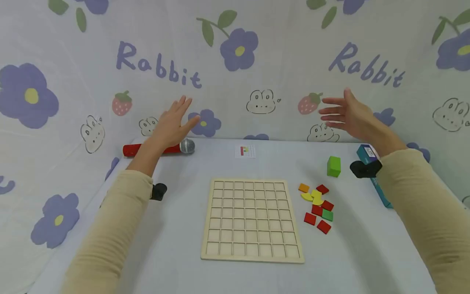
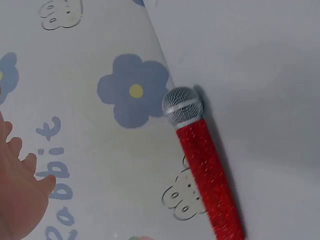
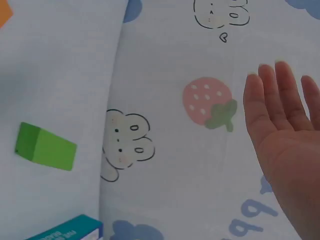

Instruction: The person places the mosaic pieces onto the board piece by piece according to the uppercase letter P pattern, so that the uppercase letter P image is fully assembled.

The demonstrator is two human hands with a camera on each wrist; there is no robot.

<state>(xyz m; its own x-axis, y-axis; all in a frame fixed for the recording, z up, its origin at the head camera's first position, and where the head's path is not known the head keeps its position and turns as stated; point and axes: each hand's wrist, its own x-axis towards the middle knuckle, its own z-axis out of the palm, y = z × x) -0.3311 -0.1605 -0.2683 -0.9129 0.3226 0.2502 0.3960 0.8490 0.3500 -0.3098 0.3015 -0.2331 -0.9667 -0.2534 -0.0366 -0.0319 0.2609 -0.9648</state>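
My left hand is raised above the back left of the table, fingers extended and holding nothing. In the head view it overlaps a red glittery microphone with a silver mesh head, which lies along the back edge. On the other side my right hand is held up with straight fingers and an empty palm, seen clearly in the right wrist view. Below it stands a bright green block. A wooden grid board lies flat at the table's middle, its square cells bare.
Right of the board lie several small flat pieces: red squares, yellow pieces, an orange one and a green one. A teal box sits at the right. A small printed card lies at the back.
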